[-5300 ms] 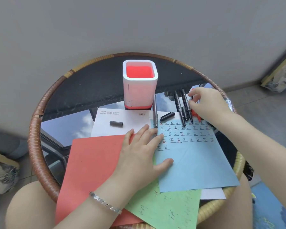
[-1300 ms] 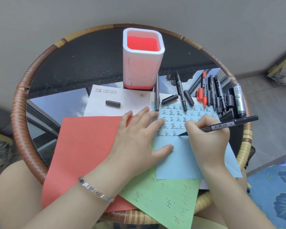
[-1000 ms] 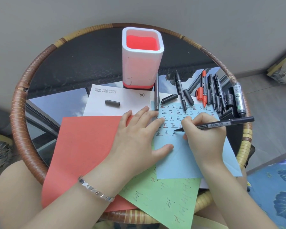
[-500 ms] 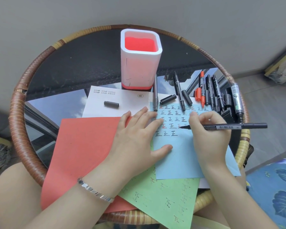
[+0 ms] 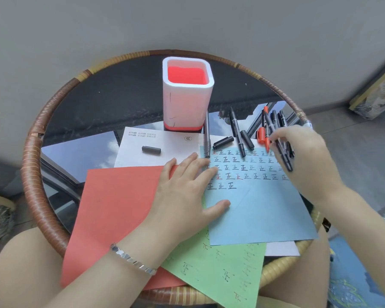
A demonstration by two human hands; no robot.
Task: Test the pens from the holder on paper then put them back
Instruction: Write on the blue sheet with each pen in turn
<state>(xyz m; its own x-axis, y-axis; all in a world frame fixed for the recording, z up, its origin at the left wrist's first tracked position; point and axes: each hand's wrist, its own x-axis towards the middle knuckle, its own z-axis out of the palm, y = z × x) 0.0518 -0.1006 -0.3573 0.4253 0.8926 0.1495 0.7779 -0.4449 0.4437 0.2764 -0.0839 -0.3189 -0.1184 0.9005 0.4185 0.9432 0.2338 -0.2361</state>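
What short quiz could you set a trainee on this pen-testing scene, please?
1. True or false: the pen holder has pens standing in it.
2. Fill in: the loose cap lies on the ___ sheet.
3. The left hand presses flat on: A the red sheet and blue sheet; B the pen holder; C the loose cap.
Key: 1 false; 2 white; 3 A.

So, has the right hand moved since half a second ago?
Yes: the right hand, gripping a pen, went right and away across the blue sheet, to the pen pile.
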